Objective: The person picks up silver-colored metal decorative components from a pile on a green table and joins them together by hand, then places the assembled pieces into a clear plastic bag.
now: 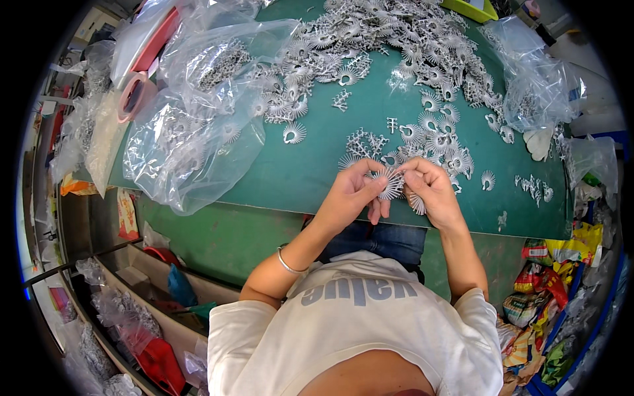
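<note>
At the near edge of the green table, my left hand (pixel 360 191) pinches a grey fan-shaped piece (pixel 394 187) with thin radiating spokes between thumb and fingers. My right hand (pixel 432 191) meets it from the other side, thumb and forefinger closed at its spokes. A second fan-shaped piece (pixel 417 204) shows below the right fingers, seemingly held in that hand. Just beyond my hands lie a small cluster of grey branched pieces (pixel 367 143) and a pile of more fan-shaped pieces (pixel 444 140). Whether the two held pieces touch is hidden by my fingers.
A large heap of grey pieces (pixel 396 33) covers the table's far side. Clear plastic bags (pixel 191 125) lie at left, near a roll of tape (pixel 134 97); another bag (pixel 538 79) stands at right. Colourful packets (pixel 541 284) fill a blue-framed rack beside the table.
</note>
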`<act>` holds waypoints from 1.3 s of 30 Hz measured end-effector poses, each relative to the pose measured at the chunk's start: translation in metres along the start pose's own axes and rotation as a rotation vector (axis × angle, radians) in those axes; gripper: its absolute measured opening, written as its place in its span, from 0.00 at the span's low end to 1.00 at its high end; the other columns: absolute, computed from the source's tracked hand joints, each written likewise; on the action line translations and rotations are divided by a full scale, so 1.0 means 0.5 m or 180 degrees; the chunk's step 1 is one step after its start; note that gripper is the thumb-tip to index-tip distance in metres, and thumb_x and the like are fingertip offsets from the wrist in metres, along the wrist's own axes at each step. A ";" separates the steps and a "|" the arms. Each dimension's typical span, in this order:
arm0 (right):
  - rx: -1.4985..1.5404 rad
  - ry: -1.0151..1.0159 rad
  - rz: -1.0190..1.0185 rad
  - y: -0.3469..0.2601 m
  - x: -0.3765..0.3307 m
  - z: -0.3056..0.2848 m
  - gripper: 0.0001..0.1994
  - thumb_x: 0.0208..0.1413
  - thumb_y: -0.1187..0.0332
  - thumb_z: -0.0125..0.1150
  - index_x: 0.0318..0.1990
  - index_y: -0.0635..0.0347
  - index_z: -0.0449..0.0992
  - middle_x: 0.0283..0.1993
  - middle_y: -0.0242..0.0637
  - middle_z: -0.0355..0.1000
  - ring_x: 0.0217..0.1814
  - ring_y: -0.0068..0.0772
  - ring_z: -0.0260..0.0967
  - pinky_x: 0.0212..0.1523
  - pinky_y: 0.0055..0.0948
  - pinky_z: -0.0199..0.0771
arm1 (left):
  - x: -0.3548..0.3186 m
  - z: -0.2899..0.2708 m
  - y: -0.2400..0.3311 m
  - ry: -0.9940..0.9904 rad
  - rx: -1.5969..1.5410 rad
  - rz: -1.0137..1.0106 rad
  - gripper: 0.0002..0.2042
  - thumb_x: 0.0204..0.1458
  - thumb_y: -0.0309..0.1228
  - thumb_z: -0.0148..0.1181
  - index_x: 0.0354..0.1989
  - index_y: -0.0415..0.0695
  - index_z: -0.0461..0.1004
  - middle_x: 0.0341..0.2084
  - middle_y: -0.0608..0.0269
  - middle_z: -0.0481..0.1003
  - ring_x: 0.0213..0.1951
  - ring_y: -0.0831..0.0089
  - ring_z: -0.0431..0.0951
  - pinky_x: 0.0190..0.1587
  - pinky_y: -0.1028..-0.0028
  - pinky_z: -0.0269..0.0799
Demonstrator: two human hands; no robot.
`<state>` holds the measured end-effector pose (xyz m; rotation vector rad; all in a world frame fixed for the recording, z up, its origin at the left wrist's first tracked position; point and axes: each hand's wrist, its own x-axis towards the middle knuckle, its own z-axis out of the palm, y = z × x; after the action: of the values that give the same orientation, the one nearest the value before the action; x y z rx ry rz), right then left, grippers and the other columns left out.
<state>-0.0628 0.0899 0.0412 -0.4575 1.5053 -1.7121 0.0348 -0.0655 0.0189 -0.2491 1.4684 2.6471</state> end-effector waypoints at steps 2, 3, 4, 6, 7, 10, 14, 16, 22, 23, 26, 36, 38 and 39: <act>-0.0889 0.0155 -0.0427 0.006 -0.003 -0.004 0.05 0.55 0.72 0.55 0.36 0.63 0.70 0.21 0.22 0.63 0.24 0.10 0.55 0.27 0.15 0.56 | -0.011 0.012 0.002 0.0278 0.0527 0.0273 0.10 0.56 0.29 0.50 0.42 0.37 0.62 0.17 0.58 0.73 0.14 0.77 0.71 0.16 0.83 0.62; -0.0890 0.0099 -0.0500 0.003 -0.007 -0.005 0.05 0.55 0.72 0.55 0.36 0.64 0.70 0.21 0.22 0.63 0.24 0.11 0.55 0.28 0.16 0.56 | -0.016 0.018 0.002 0.0417 0.0790 0.0408 0.09 0.56 0.28 0.50 0.42 0.37 0.62 0.17 0.58 0.73 0.14 0.77 0.71 0.17 0.83 0.62; -0.0890 0.0044 -0.0570 -0.003 -0.014 -0.004 0.05 0.55 0.71 0.55 0.35 0.64 0.70 0.21 0.22 0.63 0.24 0.11 0.55 0.28 0.16 0.56 | -0.017 0.021 -0.004 0.0466 0.1209 0.0850 0.09 0.56 0.28 0.50 0.41 0.36 0.62 0.18 0.58 0.73 0.15 0.78 0.71 0.17 0.83 0.63; -0.1006 -0.0055 -0.0703 -0.013 -0.019 -0.006 0.05 0.54 0.72 0.55 0.34 0.64 0.71 0.20 0.23 0.64 0.23 0.11 0.55 0.28 0.16 0.56 | -0.016 0.026 -0.016 0.0556 0.2045 0.1735 0.09 0.56 0.27 0.51 0.39 0.35 0.63 0.20 0.56 0.74 0.16 0.80 0.71 0.18 0.84 0.64; -0.1122 -0.0096 -0.0773 -0.018 -0.021 -0.009 0.04 0.54 0.72 0.56 0.33 0.64 0.71 0.20 0.23 0.64 0.23 0.11 0.54 0.27 0.16 0.56 | -0.018 0.028 -0.010 0.0436 0.1554 0.1287 0.08 0.56 0.27 0.51 0.39 0.35 0.63 0.20 0.57 0.74 0.17 0.80 0.71 0.18 0.83 0.64; -0.1436 -0.0085 -0.0543 -0.030 -0.016 -0.003 0.04 0.53 0.73 0.57 0.30 0.63 0.71 0.19 0.23 0.64 0.22 0.11 0.54 0.25 0.16 0.54 | -0.019 0.016 0.014 0.0007 0.0019 0.0009 0.08 0.56 0.29 0.50 0.38 0.36 0.66 0.19 0.59 0.73 0.17 0.81 0.71 0.19 0.83 0.64; -0.0878 0.0018 -0.0652 0.000 -0.011 -0.006 0.03 0.51 0.73 0.58 0.30 0.63 0.72 0.18 0.25 0.64 0.21 0.11 0.54 0.22 0.16 0.52 | 0.001 -0.007 0.007 -0.0164 -0.1355 -0.0780 0.09 0.56 0.32 0.50 0.39 0.38 0.67 0.17 0.60 0.72 0.15 0.80 0.68 0.18 0.84 0.61; -0.1036 0.0031 -0.0744 0.013 -0.012 -0.008 0.04 0.50 0.73 0.60 0.30 0.63 0.72 0.19 0.28 0.65 0.19 0.15 0.57 0.20 0.19 0.54 | -0.001 0.006 -0.003 0.0153 -0.1067 -0.0517 0.10 0.56 0.34 0.50 0.39 0.39 0.68 0.16 0.61 0.72 0.14 0.81 0.67 0.17 0.85 0.60; -0.2989 -0.0019 -0.2335 -0.002 -0.004 -0.006 0.07 0.43 0.73 0.64 0.29 0.63 0.73 0.19 0.36 0.66 0.16 0.31 0.61 0.16 0.28 0.59 | -0.014 0.004 0.013 0.0143 -0.0729 -0.0505 0.12 0.56 0.34 0.50 0.39 0.36 0.69 0.19 0.64 0.71 0.11 0.85 0.60 0.12 0.86 0.51; -0.3119 -0.0042 -0.2362 -0.004 -0.003 -0.005 0.08 0.41 0.72 0.65 0.29 0.62 0.73 0.19 0.37 0.65 0.15 0.34 0.62 0.16 0.29 0.60 | -0.018 0.013 0.013 0.0320 -0.0500 -0.0375 0.13 0.56 0.34 0.49 0.40 0.36 0.69 0.20 0.65 0.71 0.12 0.85 0.60 0.12 0.86 0.51; -0.3452 -0.0182 -0.2893 -0.025 -0.017 0.000 0.08 0.39 0.72 0.66 0.26 0.63 0.72 0.16 0.34 0.60 0.14 0.32 0.59 0.13 0.28 0.57 | -0.035 0.035 0.018 0.0527 -0.0419 -0.0326 0.13 0.57 0.35 0.49 0.41 0.35 0.69 0.18 0.67 0.70 0.12 0.86 0.60 0.12 0.86 0.51; -0.4335 -0.0541 -0.3814 -0.054 -0.030 0.013 0.10 0.40 0.68 0.66 0.25 0.63 0.71 0.15 0.27 0.53 0.14 0.22 0.56 0.12 0.22 0.54 | -0.058 0.051 0.035 0.0832 0.0034 -0.0070 0.08 0.56 0.28 0.49 0.39 0.36 0.71 0.15 0.70 0.68 0.15 0.87 0.63 0.15 0.85 0.55; -0.4538 -0.0648 -0.3774 -0.065 -0.035 0.021 0.10 0.42 0.68 0.65 0.24 0.63 0.70 0.16 0.27 0.56 0.15 0.22 0.57 0.13 0.22 0.56 | -0.059 0.048 0.031 0.1005 0.0256 0.0078 0.08 0.56 0.27 0.50 0.39 0.36 0.70 0.15 0.69 0.69 0.15 0.86 0.65 0.16 0.84 0.57; -0.4665 -0.0619 -0.3590 -0.065 -0.042 0.030 0.09 0.43 0.68 0.64 0.24 0.63 0.70 0.17 0.28 0.57 0.15 0.22 0.58 0.13 0.22 0.56 | -0.068 0.054 0.022 0.1176 0.0727 0.0429 0.07 0.55 0.26 0.50 0.39 0.36 0.70 0.14 0.68 0.69 0.14 0.85 0.66 0.16 0.83 0.59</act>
<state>-0.0496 0.0953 0.0803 -2.4619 2.3118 -0.7224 0.0639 -0.0485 0.0486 -0.6691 1.9428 2.6012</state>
